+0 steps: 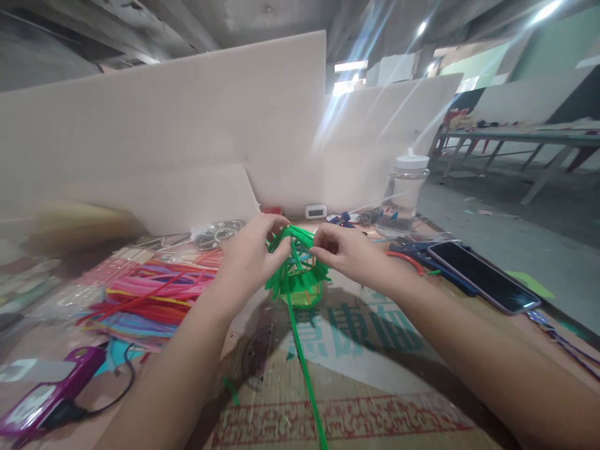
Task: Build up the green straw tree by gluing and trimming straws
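A small cage-like structure of green pipe cleaners point(302, 281) stands on the work surface in front of me, with a fringed green band round its middle. At its peak, my left hand point(257, 250) is closed, thumb and fingers pinching the green strips. My right hand point(345, 250) pinches a green pipe cleaner point(302, 236) that slants down from the peak on the right side. One long green strip point(304, 369) trails from the structure towards me, held by neither hand. My fingers partly hide the structure's top.
Bundled coloured pipe cleaners point(154, 294) lie to the left, near a purple corded tool point(56, 394). On the right are a phone point(482, 275), red-handled pliers point(407, 259) and a clear bottle point(405, 194). White boards point(187, 137) rise behind. A small green scrap point(231, 390) lies nearer me.
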`<action>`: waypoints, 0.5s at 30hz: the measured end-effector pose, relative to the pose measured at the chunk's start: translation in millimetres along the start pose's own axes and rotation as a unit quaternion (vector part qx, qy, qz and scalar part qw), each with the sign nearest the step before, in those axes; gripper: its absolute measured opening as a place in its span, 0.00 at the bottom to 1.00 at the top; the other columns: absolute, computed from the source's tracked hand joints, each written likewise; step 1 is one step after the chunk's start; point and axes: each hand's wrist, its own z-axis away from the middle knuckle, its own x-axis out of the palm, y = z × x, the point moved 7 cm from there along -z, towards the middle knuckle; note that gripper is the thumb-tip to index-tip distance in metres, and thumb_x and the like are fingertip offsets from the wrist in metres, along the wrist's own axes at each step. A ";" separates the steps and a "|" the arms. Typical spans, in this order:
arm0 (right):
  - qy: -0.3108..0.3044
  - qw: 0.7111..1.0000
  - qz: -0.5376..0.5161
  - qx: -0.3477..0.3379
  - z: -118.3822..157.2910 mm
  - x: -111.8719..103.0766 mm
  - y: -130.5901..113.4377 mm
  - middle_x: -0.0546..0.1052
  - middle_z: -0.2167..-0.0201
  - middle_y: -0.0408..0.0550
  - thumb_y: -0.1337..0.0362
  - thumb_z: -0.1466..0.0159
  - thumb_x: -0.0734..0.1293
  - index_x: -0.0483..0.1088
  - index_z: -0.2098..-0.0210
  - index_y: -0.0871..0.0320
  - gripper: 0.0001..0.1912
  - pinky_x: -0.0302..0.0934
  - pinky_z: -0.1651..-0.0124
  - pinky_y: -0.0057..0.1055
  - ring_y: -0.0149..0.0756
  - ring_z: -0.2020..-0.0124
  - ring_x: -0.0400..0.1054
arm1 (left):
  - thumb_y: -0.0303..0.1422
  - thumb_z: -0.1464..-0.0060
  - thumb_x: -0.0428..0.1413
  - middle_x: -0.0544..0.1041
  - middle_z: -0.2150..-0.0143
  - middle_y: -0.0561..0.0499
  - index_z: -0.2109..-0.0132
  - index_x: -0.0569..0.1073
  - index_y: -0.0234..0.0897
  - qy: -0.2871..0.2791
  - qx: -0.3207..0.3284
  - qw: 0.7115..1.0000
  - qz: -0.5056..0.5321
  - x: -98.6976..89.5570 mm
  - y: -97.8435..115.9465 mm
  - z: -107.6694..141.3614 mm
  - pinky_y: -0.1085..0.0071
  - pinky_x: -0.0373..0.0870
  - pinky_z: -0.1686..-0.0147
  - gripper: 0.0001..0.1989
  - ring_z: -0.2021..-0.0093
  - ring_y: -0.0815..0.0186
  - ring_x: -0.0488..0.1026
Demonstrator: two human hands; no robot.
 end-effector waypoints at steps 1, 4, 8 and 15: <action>0.000 1.000 0.002 0.001 -0.1 -0.1 0.3 0.69 0.77 0.39 0.65 0.37 0.66 0.63 0.72 0.55 0.09 0.52 0.71 0.28 0.29 0.75 0.62 | 0.35 0.39 0.53 0.78 0.56 0.48 0.50 0.73 0.38 -0.008 0.010 1.000 0.011 -1.0 -0.2 0.2 0.64 0.69 0.57 0.12 0.56 0.60 0.75; 0.004 1.000 0.018 0.003 -0.3 -1.1 1.4 0.69 0.77 0.38 0.66 0.37 0.66 0.64 0.72 0.55 0.08 0.53 0.71 0.28 0.29 0.75 0.62 | 0.38 0.36 0.51 0.78 0.51 0.45 0.46 0.73 0.38 -0.055 0.030 0.996 0.065 -2.4 -4.2 0.2 0.63 0.70 0.54 0.16 0.53 0.59 0.75; 0.012 0.999 0.027 0.014 -0.4 -1.7 5.2 0.69 0.77 0.39 0.64 0.38 0.67 0.65 0.72 0.56 0.07 0.52 0.71 0.28 0.29 0.75 0.61 | 0.43 0.33 0.47 0.81 0.54 0.48 0.49 0.74 0.39 -0.054 -0.032 0.988 0.139 -7.0 -19.5 -1.3 0.65 0.71 0.54 0.17 0.54 0.61 0.77; 0.015 1.000 0.001 0.005 -1.0 -0.7 5.4 0.68 0.77 0.39 0.65 0.38 0.66 0.65 0.71 0.56 0.06 0.52 0.72 0.27 0.29 0.75 0.61 | 0.43 0.33 0.43 0.76 0.72 0.50 0.70 0.72 0.39 0.008 -0.065 0.998 -0.014 -18.2 -15.2 -2.6 0.67 0.62 0.68 0.22 0.69 0.61 0.73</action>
